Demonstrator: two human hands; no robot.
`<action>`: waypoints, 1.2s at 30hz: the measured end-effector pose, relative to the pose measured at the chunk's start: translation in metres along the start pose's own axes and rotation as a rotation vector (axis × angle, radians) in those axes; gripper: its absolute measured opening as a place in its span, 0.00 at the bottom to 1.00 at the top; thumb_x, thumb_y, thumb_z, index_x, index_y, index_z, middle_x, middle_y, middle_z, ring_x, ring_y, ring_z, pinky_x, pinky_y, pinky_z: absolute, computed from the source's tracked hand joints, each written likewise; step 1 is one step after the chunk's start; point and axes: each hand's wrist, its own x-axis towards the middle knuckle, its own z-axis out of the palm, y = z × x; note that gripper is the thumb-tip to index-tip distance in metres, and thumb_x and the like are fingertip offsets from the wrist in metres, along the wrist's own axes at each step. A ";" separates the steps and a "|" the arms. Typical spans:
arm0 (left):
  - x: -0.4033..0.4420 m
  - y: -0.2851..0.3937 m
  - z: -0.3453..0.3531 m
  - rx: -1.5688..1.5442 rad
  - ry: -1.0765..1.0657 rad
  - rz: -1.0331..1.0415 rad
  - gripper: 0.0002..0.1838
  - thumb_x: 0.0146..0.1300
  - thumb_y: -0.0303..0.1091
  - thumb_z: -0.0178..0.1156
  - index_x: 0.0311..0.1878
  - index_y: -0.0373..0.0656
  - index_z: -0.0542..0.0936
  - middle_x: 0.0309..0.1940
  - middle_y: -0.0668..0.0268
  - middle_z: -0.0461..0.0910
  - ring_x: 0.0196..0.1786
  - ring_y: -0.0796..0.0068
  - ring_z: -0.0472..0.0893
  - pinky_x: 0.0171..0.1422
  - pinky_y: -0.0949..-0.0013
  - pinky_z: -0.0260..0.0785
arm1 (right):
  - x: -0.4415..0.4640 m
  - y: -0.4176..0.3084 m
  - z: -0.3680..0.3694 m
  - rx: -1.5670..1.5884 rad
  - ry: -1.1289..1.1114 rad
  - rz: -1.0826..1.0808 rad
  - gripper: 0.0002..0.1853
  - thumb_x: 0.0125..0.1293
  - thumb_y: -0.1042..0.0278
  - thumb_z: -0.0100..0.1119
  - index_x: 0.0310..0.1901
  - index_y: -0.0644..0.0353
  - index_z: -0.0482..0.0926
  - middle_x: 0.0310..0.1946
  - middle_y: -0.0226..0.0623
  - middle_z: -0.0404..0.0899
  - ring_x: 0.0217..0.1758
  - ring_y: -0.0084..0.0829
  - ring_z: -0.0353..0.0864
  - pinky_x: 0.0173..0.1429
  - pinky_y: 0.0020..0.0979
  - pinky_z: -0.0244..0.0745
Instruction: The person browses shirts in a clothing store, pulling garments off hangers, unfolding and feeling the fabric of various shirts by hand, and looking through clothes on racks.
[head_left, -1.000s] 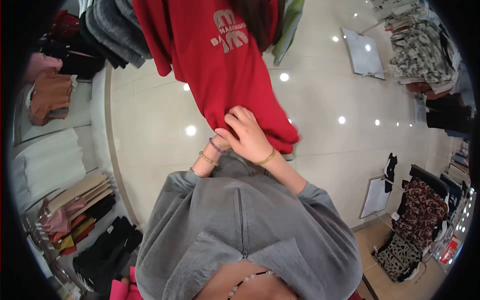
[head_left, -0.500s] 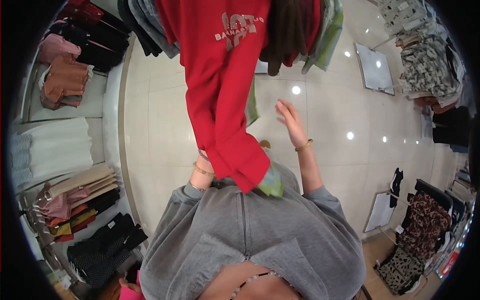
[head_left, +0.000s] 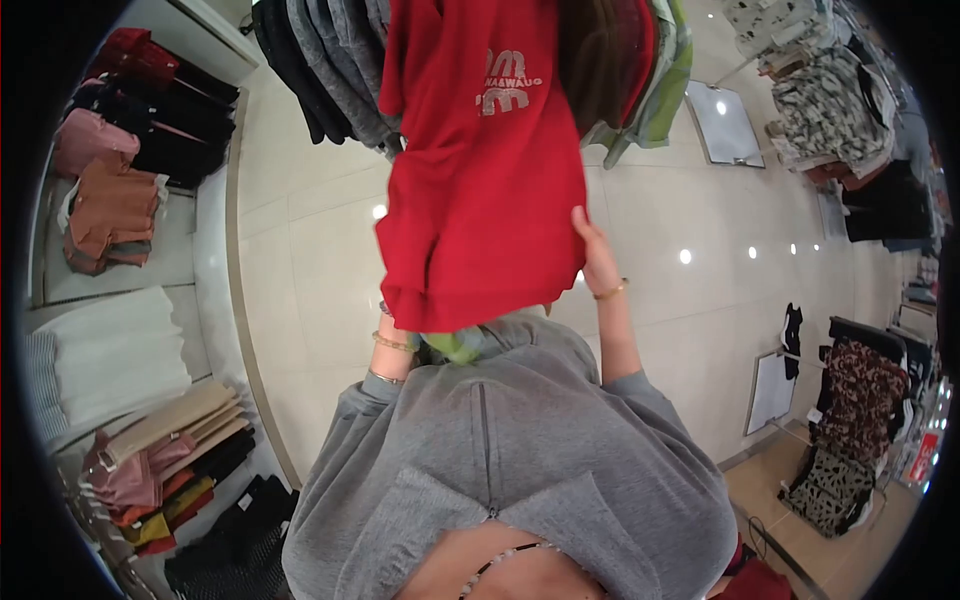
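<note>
A red shirt (head_left: 490, 210) with silvery lettering on its chest hangs from the top of the view toward me, spread fairly wide. My right hand (head_left: 598, 260) grips its right side edge, the thumb along the front and the other fingers hidden behind the cloth. On the opposite side, my left hand (head_left: 390, 325) reaches behind the lower left part of the shirt. Only its wrist area with bracelets shows, so its fingers are hidden. Below the red hem, a piece of green patterned cloth (head_left: 455, 345) peeks out near my grey jacket.
Grey and black garments (head_left: 340, 70) hang left of the red shirt; a brown garment (head_left: 600, 60) and a green one (head_left: 665, 90) hang right. Shelves with folded white clothes (head_left: 120, 345) line the left wall. More racks with patterned clothes (head_left: 860, 400) stand along the right, over glossy floor tiles.
My right hand has gone from open in the air to holding the shirt's right edge. The shirt, bunched and narrow before, is now spread wider, its hem higher in view.
</note>
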 end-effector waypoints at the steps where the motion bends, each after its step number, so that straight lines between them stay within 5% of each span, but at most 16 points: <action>1: 0.004 0.011 -0.003 -0.016 -0.002 0.015 0.26 0.67 0.41 0.52 0.63 0.39 0.63 0.58 0.62 0.69 0.59 0.71 0.71 0.61 0.67 0.65 | -0.005 -0.002 -0.004 0.099 -0.031 -0.101 0.23 0.71 0.55 0.43 0.57 0.68 0.67 0.56 0.39 0.71 0.59 0.28 0.69 0.62 0.31 0.65; 4: 0.021 0.040 -0.010 -0.051 -0.010 0.049 0.26 0.67 0.41 0.52 0.63 0.38 0.62 0.58 0.62 0.69 0.59 0.71 0.70 0.62 0.67 0.65 | -0.027 -0.020 0.000 0.259 -0.043 -0.273 0.27 0.71 0.53 0.42 0.59 0.70 0.64 0.58 0.40 0.69 0.63 0.29 0.66 0.64 0.32 0.61; 6: 0.028 0.057 -0.015 -0.037 -0.006 0.043 0.26 0.67 0.41 0.52 0.63 0.38 0.62 0.59 0.63 0.68 0.59 0.71 0.70 0.62 0.67 0.64 | -0.035 -0.024 0.001 0.109 0.123 -0.331 0.26 0.71 0.50 0.41 0.54 0.69 0.70 0.51 0.39 0.75 0.55 0.28 0.72 0.58 0.29 0.66; 9: 0.028 0.081 -0.015 0.156 0.080 -0.031 0.27 0.67 0.42 0.52 0.64 0.38 0.62 0.59 0.63 0.68 0.59 0.71 0.70 0.63 0.67 0.64 | -0.038 -0.020 0.001 -0.500 0.433 -0.277 0.27 0.70 0.47 0.43 0.35 0.67 0.79 0.30 0.33 0.79 0.33 0.24 0.74 0.40 0.26 0.69; 12: 0.020 0.103 -0.021 0.493 0.213 -0.110 0.26 0.67 0.47 0.51 0.61 0.38 0.66 0.55 0.63 0.72 0.56 0.75 0.72 0.60 0.71 0.64 | -0.044 -0.018 0.018 -0.981 0.599 -0.135 0.30 0.68 0.46 0.45 0.23 0.70 0.75 0.14 0.31 0.67 0.22 0.23 0.61 0.31 0.29 0.64; 19: 0.021 0.130 -0.072 0.776 0.437 0.029 0.26 0.67 0.49 0.50 0.55 0.34 0.72 0.49 0.62 0.77 0.50 0.76 0.75 0.55 0.73 0.66 | -0.052 -0.018 0.044 -0.782 0.681 -0.306 0.29 0.69 0.48 0.46 0.22 0.70 0.73 0.15 0.30 0.67 0.23 0.22 0.60 0.31 0.28 0.63; 26: 0.032 0.136 -0.103 1.122 0.458 0.309 0.25 0.70 0.49 0.44 0.56 0.36 0.73 0.45 0.61 0.76 0.50 0.73 0.74 0.56 0.72 0.63 | -0.048 -0.014 0.053 -0.408 0.709 -0.605 0.24 0.69 0.51 0.47 0.38 0.70 0.78 0.34 0.34 0.77 0.39 0.23 0.72 0.47 0.25 0.66; 32: 0.024 0.139 -0.087 1.588 0.538 0.738 0.21 0.71 0.44 0.41 0.61 0.46 0.71 0.59 0.50 0.61 0.56 0.60 0.69 0.58 0.65 0.61 | -0.042 -0.022 0.062 0.020 0.635 -0.668 0.24 0.69 0.54 0.48 0.47 0.74 0.74 0.46 0.42 0.76 0.49 0.28 0.74 0.53 0.30 0.68; 36: 0.017 0.141 -0.070 1.576 0.600 0.709 0.21 0.71 0.43 0.41 0.61 0.45 0.71 0.60 0.49 0.60 0.58 0.57 0.67 0.58 0.64 0.61 | -0.026 -0.010 0.060 0.135 0.696 -0.616 0.23 0.69 0.55 0.47 0.44 0.73 0.75 0.44 0.41 0.77 0.47 0.28 0.74 0.51 0.29 0.68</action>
